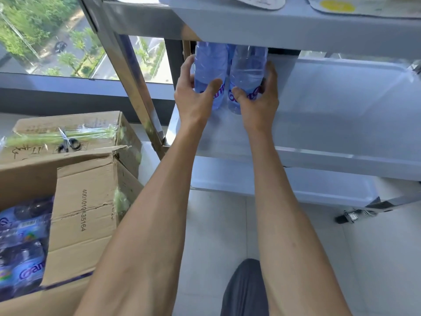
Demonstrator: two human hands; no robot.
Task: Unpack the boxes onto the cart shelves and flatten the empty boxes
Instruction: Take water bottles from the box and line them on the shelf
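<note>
Two clear blue water bottles stand side by side at the left end of the cart's middle shelf [330, 106]. My left hand [193, 94] grips the left bottle [210, 67]. My right hand [259, 99] grips the right bottle [248, 69]. The bottles' tops are hidden under the top shelf [250, 26]. At the lower left an open cardboard box [84, 215] holds several more bottles [22, 247] of the same kind.
A second, taped box [68, 131] sits behind the open one with scissors [67, 142] on top. The cart has a lower shelf [296, 185] and a caster wheel [348, 216]. A window lies to the left. My knee [246, 288] shows below.
</note>
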